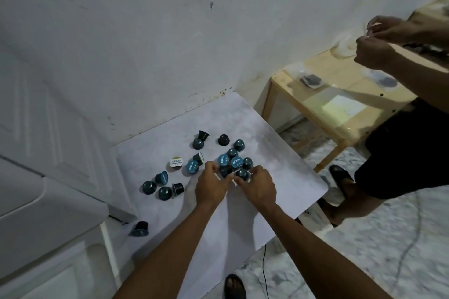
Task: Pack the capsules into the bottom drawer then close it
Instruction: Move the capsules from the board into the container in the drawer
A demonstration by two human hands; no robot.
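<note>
Capsules (165, 193) litter table (267, 148); left hand (211, 187) and right hand (258, 187) clutch some.

Capsules (233, 160) on table (279, 165)

Teal and black capsules (232, 160) on a white table (279, 153).

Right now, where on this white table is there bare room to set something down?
Bare: the far table corner by the wall, and the right side beyond the capsule cluster. Crowded: centre, around the left hand and right hand, and leftward.
</note>
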